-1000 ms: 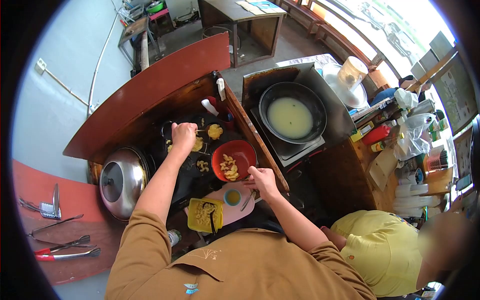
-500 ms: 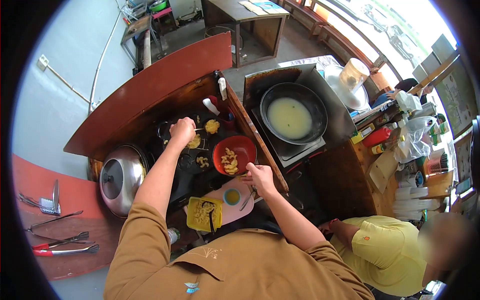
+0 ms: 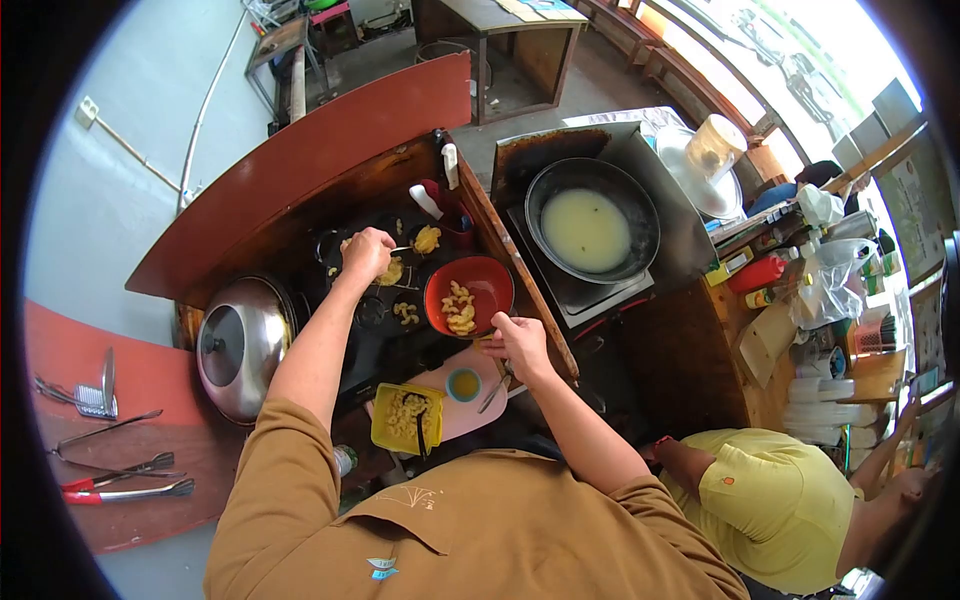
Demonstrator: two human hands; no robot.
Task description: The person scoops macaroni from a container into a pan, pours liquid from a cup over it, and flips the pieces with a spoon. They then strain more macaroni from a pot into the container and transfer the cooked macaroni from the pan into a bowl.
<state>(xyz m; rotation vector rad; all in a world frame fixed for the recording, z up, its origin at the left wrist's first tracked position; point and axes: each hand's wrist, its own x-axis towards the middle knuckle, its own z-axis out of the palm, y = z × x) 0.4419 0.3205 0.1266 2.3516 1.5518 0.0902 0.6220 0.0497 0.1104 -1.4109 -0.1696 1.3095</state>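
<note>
My left hand (image 3: 369,253) is closed around a thin utensil, mostly hidden in the fist. Its tip (image 3: 402,249) reaches a golden fried piece (image 3: 427,239) over the dark pan with round molds (image 3: 370,312). Below that hand, another yellow piece (image 3: 391,271) sits in a mold, with smaller bits (image 3: 406,313) nearby. My right hand (image 3: 522,345) pinches the near right rim of a red bowl (image 3: 488,282), which contains several pale golden pieces (image 3: 460,308). Close beneath the right hand are a metal-handled utensil (image 3: 493,396) and a pink tray (image 3: 465,418).
A yellow tub (image 3: 383,432) of pale chunks and a small cup (image 3: 464,385) stand nearby. Left is a domed metal lid (image 3: 240,350); right, a wok (image 3: 645,225) of cloudy liquid. A person in a yellow shirt (image 3: 765,500) is at lower right. Tongs (image 3: 140,490) hang on the left.
The view has shifted slightly. Both my hands keep nearly the same places and grips. The person at lower right has moved the head further right, and a raised arm now shows.
</note>
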